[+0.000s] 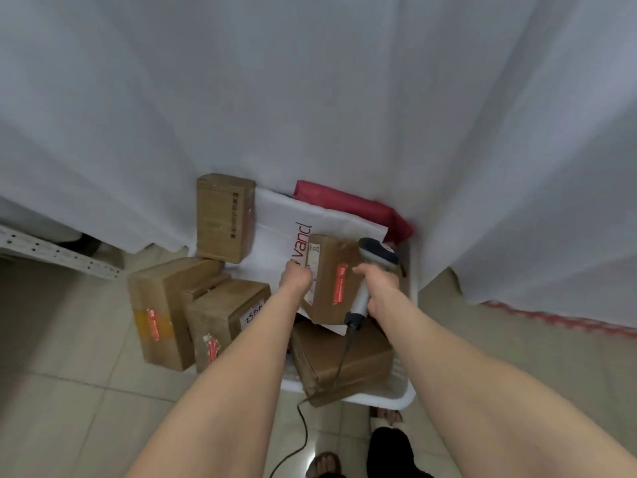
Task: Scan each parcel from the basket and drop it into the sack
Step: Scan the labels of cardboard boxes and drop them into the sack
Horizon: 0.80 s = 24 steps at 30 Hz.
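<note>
A white plastic basket on the floor holds several parcels. On top lies a small brown box with a red label, resting on a white mailer bag printed in red. My left hand grips the box's left edge. My right hand holds a grey handheld scanner by its handle, its head over the box's right end. The scanner's black cable runs down to the floor. A red parcel lies at the basket's far side. A larger brown box sits lower in the basket.
Three brown boxes lie left of the basket. White fabric hangs across the whole upper view, with a red-edged hem at the right. A perforated metal rail is at left. My sandalled feet stand on the tile floor.
</note>
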Available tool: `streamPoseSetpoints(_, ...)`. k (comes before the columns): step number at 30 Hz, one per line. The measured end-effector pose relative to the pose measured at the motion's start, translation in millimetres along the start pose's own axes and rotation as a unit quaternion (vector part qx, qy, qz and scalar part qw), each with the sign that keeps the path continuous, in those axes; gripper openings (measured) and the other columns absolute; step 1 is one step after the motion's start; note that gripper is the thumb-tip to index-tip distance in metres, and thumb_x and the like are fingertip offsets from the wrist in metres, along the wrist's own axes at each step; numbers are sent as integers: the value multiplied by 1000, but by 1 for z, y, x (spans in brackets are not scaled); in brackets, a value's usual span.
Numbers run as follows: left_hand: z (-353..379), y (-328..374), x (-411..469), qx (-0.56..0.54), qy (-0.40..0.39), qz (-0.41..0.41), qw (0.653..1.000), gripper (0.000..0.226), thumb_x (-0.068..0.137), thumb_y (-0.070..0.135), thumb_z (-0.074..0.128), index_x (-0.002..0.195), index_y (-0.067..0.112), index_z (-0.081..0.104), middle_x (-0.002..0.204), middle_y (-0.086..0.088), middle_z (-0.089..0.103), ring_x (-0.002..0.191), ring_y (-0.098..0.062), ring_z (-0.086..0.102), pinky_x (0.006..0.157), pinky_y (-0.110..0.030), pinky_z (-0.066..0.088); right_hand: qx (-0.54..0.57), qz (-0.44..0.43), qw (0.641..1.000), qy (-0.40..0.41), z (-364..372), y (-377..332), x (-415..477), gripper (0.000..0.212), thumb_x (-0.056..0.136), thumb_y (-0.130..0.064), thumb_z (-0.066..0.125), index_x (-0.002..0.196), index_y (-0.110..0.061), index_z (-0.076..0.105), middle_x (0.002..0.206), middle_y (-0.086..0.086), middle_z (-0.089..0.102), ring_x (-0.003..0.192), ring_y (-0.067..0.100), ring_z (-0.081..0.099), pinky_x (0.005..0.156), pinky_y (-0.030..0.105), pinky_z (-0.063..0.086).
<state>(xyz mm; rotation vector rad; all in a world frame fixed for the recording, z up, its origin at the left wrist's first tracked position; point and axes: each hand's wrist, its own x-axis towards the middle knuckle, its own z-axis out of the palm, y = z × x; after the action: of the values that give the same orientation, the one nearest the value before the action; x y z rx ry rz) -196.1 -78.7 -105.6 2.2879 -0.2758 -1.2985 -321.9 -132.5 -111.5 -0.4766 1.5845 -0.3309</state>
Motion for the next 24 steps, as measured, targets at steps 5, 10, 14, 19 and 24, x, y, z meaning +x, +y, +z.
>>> streamPoseSetpoints(5,20,-2,46,-51,-5,-40,998,54,103,41,29,146,8,28,144,-14,42,132,-33,40,106,-42,33,3,17,1000,-8,8,6,49,42,81,-14,73,118,-8,53,100,10,59,100,29,59,96,47,49)
streamPoseSetpoints(10,34,-7,67,-78,-55,-53,994,61,100,54,20,136,12,45,129,-11,57,122,-31,51,99,-44,37,2,20,1000,-17,6,6,73,39,80,-16,73,114,-11,56,103,13,65,98,31,64,94,49,51)
streamPoseSetpoints(14,26,-12,72,-108,-5,-46,993,49,99,43,29,126,11,54,111,-7,65,103,-27,61,95,-39,46,13,27,999,-30,-1,2,67,41,78,-17,74,115,-11,57,105,15,66,96,34,66,91,52,53)
streamPoseSetpoints(19,-19,23,12,-124,4,-14,992,28,97,18,37,112,11,59,90,-3,62,82,-21,56,70,-30,42,34,21,998,-48,-5,-23,10,40,78,-15,72,116,-8,61,106,17,70,94,36,69,86,54,56)
streamPoseSetpoints(24,-83,66,-64,-133,-10,17,991,27,96,27,52,110,5,61,99,-6,68,83,-21,63,70,-29,47,54,12,997,-56,-2,-62,-89,34,80,-21,74,112,-14,62,100,14,73,89,34,71,82,54,57)
